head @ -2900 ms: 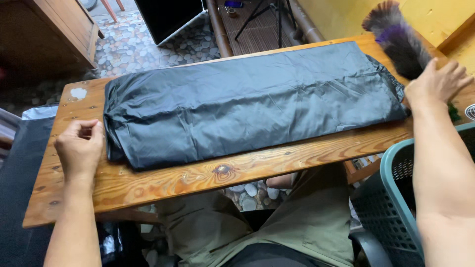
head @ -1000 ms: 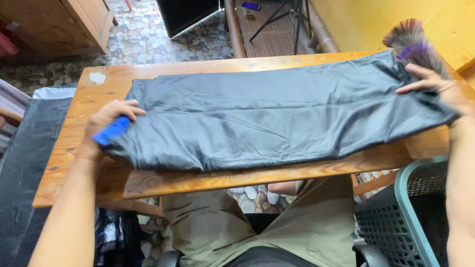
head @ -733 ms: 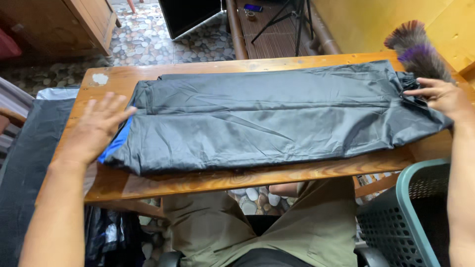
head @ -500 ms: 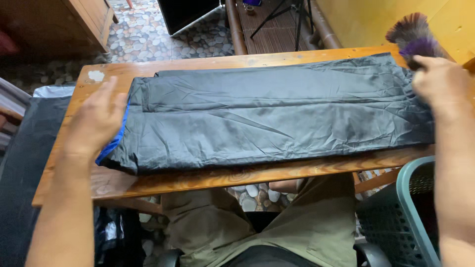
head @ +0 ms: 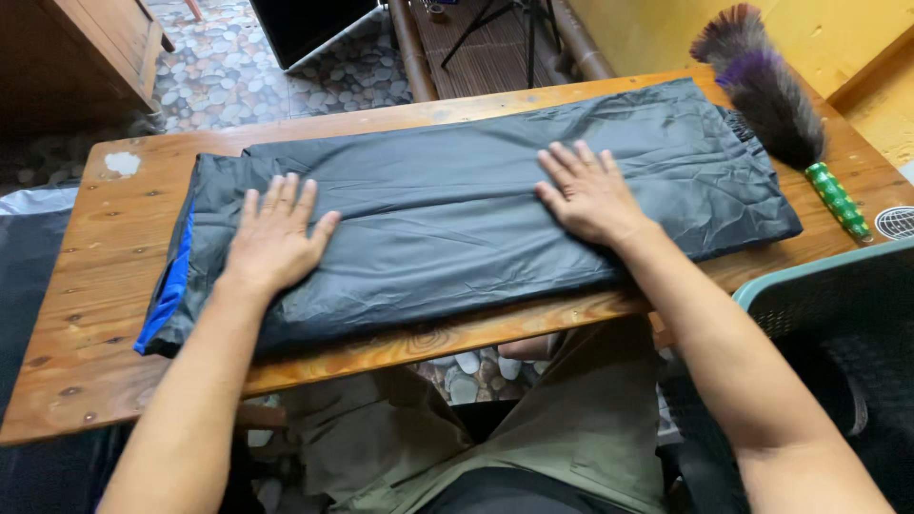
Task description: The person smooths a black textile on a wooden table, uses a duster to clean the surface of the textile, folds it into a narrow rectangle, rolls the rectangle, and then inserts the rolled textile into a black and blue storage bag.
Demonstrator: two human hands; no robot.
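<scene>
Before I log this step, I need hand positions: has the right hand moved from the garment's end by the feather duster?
Yes. The right hand has slid inward from the feather duster end and lies flat mid-way along the dark folded garment.

Wooden table point(head: 86, 314) mostly covered by the folded dark grey garment point(head: 457, 219); it spans nearly the full width. Left hand point(head: 274, 238) and right hand point(head: 590, 195) both lie flat on it, fingers spread, so the middle of the cloth between them is open. Bare wood: wide strip at the left end, narrow strip along the near edge, thin strip along the far edge. Right end is tight: feather duster point(head: 776, 105) lies just beside the garment's right edge, its green handle angled toward the corner. Green plastic basket point(head: 819, 276) blocks the near-right side, below table level.
</scene>
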